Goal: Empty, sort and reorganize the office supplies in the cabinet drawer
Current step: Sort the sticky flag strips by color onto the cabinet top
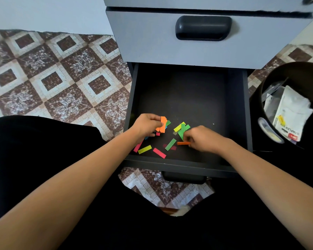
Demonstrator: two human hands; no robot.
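Left hand (148, 124) grips orange stack (163, 123), long axis front-back; right hand (201, 138) pinches orange strip (183, 143), lying crosswise

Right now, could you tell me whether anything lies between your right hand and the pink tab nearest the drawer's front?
Only a green tab lies flat between them; the right hand pinches an orange tab. Nothing covers the pink tab.

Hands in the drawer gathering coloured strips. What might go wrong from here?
1. The orange stack in the left hand looks fanned and loosely pinched; strips may slip back into the drawer.
2. The flat orange strip pinched by the right hand may crease or slide away.
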